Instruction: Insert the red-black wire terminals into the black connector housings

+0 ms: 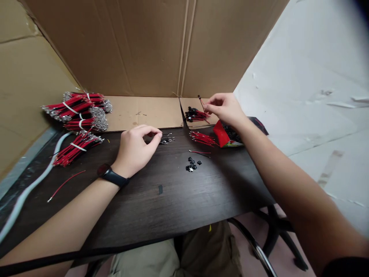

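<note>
My right hand (223, 107) pinches a red and black wire lead (201, 102) with a small black connector at its upper end. Just below it, a pile of finished-looking leads with black connectors (193, 114) lies on cardboard. My left hand (138, 146), wearing a black watch, has thumb and index finger together at a thin black wire (165, 134). Black wires with silver terminals (167, 141) lie right beside those fingertips, partly hidden by the hand. Between the hands are loose red wires (201, 138), a single red and black pair (199, 152) and several black connector housings (192, 165).
Banded bundles of red and black wires (77, 148) are stacked at the left, near a white cable (37, 181). A red box (219, 132) of black parts stands under my right forearm. Cardboard panels (144, 46) rise behind the dark table (138, 215). One red wire (65, 184) lies at left.
</note>
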The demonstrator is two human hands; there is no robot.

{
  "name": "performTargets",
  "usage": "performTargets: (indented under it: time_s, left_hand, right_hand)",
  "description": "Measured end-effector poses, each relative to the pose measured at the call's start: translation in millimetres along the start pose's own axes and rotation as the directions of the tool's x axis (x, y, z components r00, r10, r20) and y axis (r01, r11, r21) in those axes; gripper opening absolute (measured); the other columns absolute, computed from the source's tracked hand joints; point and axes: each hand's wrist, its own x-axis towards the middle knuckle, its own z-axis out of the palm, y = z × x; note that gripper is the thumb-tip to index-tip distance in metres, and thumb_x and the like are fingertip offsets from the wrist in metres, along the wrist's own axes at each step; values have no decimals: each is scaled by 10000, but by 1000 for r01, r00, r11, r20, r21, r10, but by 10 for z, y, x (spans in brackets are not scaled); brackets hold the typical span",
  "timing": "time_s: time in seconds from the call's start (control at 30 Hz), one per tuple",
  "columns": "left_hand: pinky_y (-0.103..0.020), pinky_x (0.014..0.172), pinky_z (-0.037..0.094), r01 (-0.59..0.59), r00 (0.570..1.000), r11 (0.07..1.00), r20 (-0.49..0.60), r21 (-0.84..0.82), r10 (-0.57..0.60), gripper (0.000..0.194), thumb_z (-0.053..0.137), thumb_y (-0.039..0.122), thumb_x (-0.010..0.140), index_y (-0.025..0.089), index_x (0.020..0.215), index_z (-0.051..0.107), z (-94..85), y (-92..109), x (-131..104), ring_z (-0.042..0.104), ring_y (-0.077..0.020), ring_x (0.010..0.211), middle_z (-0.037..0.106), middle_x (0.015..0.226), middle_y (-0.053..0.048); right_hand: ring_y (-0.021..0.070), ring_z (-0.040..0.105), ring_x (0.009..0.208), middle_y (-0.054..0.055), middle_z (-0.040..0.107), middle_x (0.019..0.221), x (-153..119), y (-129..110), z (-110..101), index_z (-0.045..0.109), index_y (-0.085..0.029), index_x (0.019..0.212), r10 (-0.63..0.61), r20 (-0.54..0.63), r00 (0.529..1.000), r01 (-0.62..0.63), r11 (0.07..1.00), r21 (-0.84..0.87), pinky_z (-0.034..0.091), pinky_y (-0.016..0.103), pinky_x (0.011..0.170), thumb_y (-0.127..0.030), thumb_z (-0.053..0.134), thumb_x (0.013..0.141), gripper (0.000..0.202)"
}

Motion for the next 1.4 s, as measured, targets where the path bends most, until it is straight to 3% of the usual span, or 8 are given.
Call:
performTargets:
  time_s: [0.07, 0.17, 0.27, 0.37, 0.57, 0.7, 0.9, 1.4]
  left_hand:
    - [-302, 782, 548, 44, 999, 976, 30, -213, -38, 166, 699, 315, 928, 188, 947, 803, -2, 115, -20, 713, -188, 814, 815, 954, -58]
    - [-274, 741, 579, 146, 987, 829, 135, -540, -86, 216, 722, 320, 931, 158, 1060, 782, 0, 308, -81, 742, -180, 831, 815, 961, -76]
    - [-247, 697, 586, 227, 965, 715, 253, -662, -72, 376, 788, 311, 888, 153, 1225, 736, 16, 451, -160, 748, -169, 813, 814, 969, -78]
    - [-234, 708, 592, 248, 950, 668, 311, -701, -26, 376, 819, 305, 865, 169, 1210, 755, 42, 509, -227, 749, -171, 864, 810, 1026, -77]
    - [-208, 720, 588, 272, 932, 676, 362, -684, -9, 146, 819, 253, 863, 179, 988, 812, 101, 514, -284, 728, -125, 774, 810, 922, -31]
    - [-213, 747, 600, 321, 925, 664, 375, -675, -66, 161, 841, 247, 839, 164, 973, 805, 145, 500, -293, 742, -133, 790, 815, 911, -36]
    - [-257, 820, 624, 373, 909, 606, 409, -702, -85, 321, 883, 247, 792, 180, 1090, 784, 181, 474, -309, 774, -178, 904, 824, 1002, -57]
    - [-233, 596, 522, 322, 922, 724, 377, -610, -92, 211, 818, 359, 854, 172, 949, 801, 165, 476, -294, 664, -143, 691, 796, 907, -65]
  right_hand:
    - [169, 668, 724, 46, 736, 757, -306, -165, 12, 730, -164, 809, 1, 45, 999, -12, 972, 234, 527, 335, 750, -217, 755, 835, 64]
    - [167, 707, 791, 46, 764, 802, -806, -394, 76, 734, -171, 837, 30, 228, 973, -145, 849, 508, 543, 314, 785, -246, 768, 860, 85]
    - [151, 693, 736, 35, 756, 776, -1214, -512, 169, 719, -173, 838, 39, 412, 910, -314, 714, 626, 530, 287, 724, -255, 771, 885, 108]
    - [123, 659, 683, 15, 733, 742, -1473, -515, 251, 723, -172, 846, 90, 457, 885, -409, 620, 669, 506, 257, 684, -263, 796, 883, 123]
    - [111, 643, 685, 6, 723, 771, -1706, -418, 337, 765, -182, 890, 234, 372, 898, -437, 580, 688, 514, 248, 680, -301, 843, 844, 149]
    - [114, 653, 719, 4, 734, 795, -1766, -395, 374, 782, -195, 893, 277, 264, 924, -382, 631, 675, 518, 248, 712, -285, 892, 780, 181]
    - [115, 632, 686, 3, 728, 747, -1798, -385, 417, 784, -207, 859, 303, 104, 947, -300, 724, 621, 491, 245, 667, -324, 830, 851, 126]
    - [164, 690, 718, 24, 762, 775, -1821, -380, 382, 792, -232, 910, 356, 62, 932, -314, 712, 628, 567, 309, 726, -349, 838, 843, 142]
